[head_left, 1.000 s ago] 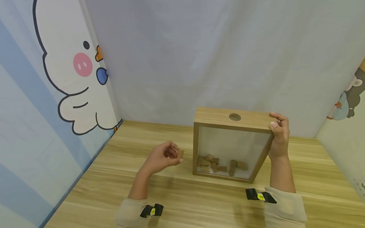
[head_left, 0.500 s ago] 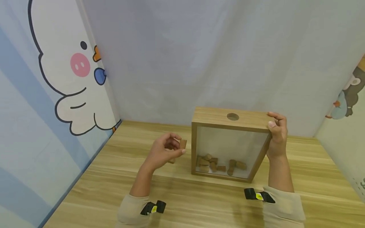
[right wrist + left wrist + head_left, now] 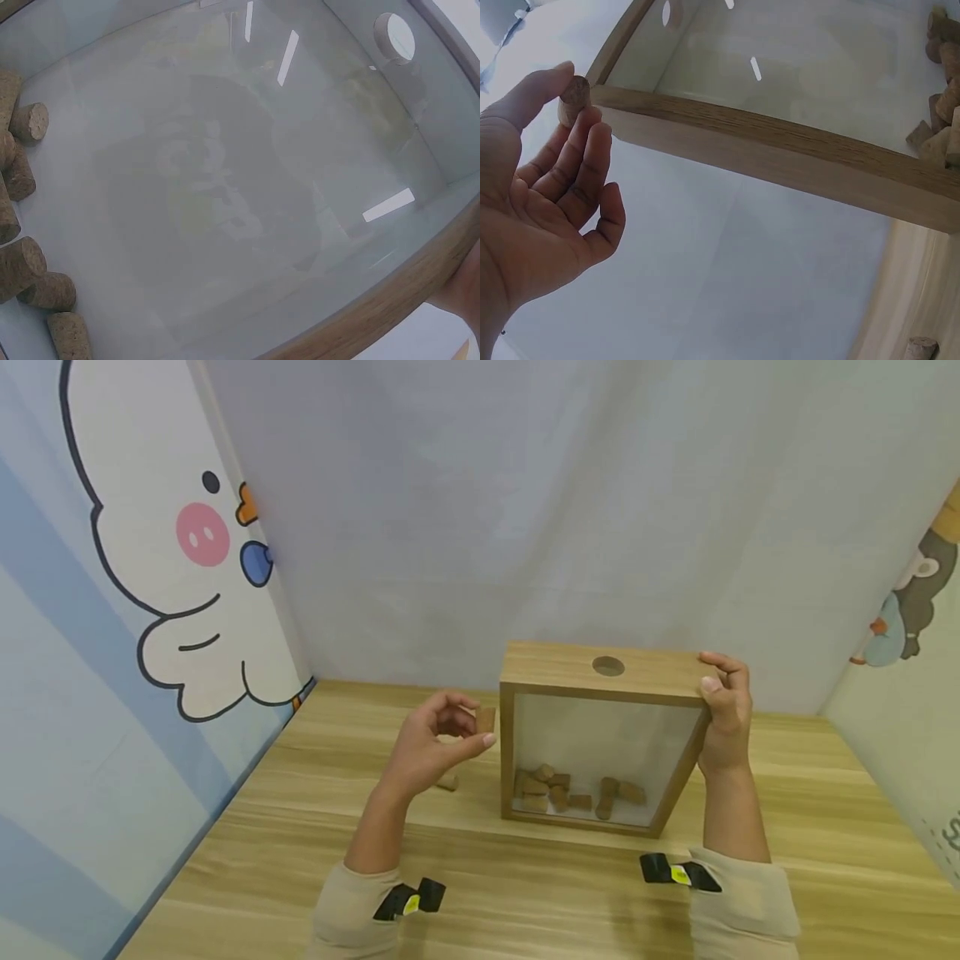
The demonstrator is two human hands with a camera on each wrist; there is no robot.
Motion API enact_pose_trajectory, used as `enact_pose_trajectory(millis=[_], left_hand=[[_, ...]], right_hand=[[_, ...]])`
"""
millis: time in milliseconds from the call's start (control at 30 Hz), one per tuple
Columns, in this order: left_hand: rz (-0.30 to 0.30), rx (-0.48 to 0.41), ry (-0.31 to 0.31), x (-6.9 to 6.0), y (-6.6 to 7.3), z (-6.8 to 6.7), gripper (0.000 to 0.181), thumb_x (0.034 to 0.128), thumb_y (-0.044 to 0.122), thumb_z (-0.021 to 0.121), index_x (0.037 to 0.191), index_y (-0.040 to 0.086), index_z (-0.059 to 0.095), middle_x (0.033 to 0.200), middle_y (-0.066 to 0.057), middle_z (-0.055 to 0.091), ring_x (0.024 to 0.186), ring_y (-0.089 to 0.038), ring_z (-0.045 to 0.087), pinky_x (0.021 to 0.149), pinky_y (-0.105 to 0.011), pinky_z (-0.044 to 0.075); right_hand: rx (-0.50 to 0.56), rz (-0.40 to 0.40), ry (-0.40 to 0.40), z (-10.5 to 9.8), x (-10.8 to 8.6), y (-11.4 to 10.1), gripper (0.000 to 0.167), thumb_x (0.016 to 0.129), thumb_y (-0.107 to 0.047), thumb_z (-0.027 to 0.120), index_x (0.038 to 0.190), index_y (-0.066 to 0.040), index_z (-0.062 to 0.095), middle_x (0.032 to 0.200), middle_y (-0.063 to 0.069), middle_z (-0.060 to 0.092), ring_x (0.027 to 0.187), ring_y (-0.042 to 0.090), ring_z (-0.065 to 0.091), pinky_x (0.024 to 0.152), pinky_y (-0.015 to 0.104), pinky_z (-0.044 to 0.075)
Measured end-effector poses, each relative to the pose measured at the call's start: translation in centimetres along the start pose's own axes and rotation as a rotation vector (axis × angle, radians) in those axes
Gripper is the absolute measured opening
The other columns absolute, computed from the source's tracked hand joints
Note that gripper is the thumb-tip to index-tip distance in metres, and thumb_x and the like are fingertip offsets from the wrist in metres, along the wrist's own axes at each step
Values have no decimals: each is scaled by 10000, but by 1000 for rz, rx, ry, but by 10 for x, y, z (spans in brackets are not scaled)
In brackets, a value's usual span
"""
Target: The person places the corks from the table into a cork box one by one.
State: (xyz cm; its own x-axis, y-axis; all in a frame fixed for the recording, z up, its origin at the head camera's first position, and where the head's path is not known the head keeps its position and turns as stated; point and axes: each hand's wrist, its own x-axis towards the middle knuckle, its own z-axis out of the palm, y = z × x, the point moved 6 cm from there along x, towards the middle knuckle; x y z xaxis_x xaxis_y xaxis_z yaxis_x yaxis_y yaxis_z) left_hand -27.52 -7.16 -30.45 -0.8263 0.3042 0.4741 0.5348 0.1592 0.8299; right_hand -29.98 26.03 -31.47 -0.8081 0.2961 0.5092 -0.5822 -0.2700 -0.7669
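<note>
A cork (image 3: 486, 720) is pinched between the thumb and fingers of my left hand (image 3: 427, 745), just left of the wooden box's upper left corner. The left wrist view shows the same cork (image 3: 574, 101) upright at the fingertips. The wood-framed box (image 3: 600, 689) stands upright with a clear front and a round hole (image 3: 608, 666) in its top. Several corks (image 3: 557, 789) lie at its bottom, and the right wrist view shows corks (image 3: 46, 289) behind the pane. My right hand (image 3: 726, 714) grips the box's upper right corner, thumb in front.
Another cork (image 3: 447, 782) lies on the wood-grain table (image 3: 300, 852) beneath my left hand; the left wrist view catches a cork (image 3: 921, 348) at its lower edge. A pale curtain (image 3: 480, 527) hangs behind the table. A cartoon-printed wall (image 3: 127, 610) stands on the left.
My left hand has risen with the cork and moved slightly right, level with the box's upper part. The cork on the table has come into sight. My right hand keeps its grip on the box.
</note>
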Motion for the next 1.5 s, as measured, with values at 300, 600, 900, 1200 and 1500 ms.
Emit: enact_pose_trajectory(millis=[300,600,900,1200,1500], left_hand=[[23,-122,53,9,3,3,323,803,44,728,1069,17,546,902,-99,582,792,-243,567,722,-336,487],[2,-193,73,22,18,11,343,808,50,722,1096,42,535,950,-98,570,843,-253,571,742,-357,490],[14,-209,56,41,38,13,378,801,-16,704,1123,-20,506,978,-113,549,871,-253,596,741,-362,506],[-46,-156,45,59,52,12,357,797,9,713,1105,50,537,1005,-102,573,895,-224,590,748,-349,501],[-97,-144,31,79,68,25,340,767,5,739,1049,57,556,963,-83,596,877,-219,578,729,-326,487]], right_hand=[[-14,0,-7,2,0,0,273,839,-189,487,1101,-141,549,1036,121,455,846,213,444,669,304,382],[-45,4,15,-1,-2,-1,281,833,-196,485,1101,-150,553,1047,116,452,870,215,430,697,318,359],[-55,14,10,-3,1,1,285,832,-211,489,1103,-149,550,1061,121,452,885,230,429,697,335,358],[-13,10,-9,2,1,2,275,833,-201,494,1096,-139,543,1073,129,453,883,232,440,689,329,376],[-7,16,-4,2,1,0,275,826,-195,498,1091,-136,542,1070,127,462,872,229,445,679,322,384]])
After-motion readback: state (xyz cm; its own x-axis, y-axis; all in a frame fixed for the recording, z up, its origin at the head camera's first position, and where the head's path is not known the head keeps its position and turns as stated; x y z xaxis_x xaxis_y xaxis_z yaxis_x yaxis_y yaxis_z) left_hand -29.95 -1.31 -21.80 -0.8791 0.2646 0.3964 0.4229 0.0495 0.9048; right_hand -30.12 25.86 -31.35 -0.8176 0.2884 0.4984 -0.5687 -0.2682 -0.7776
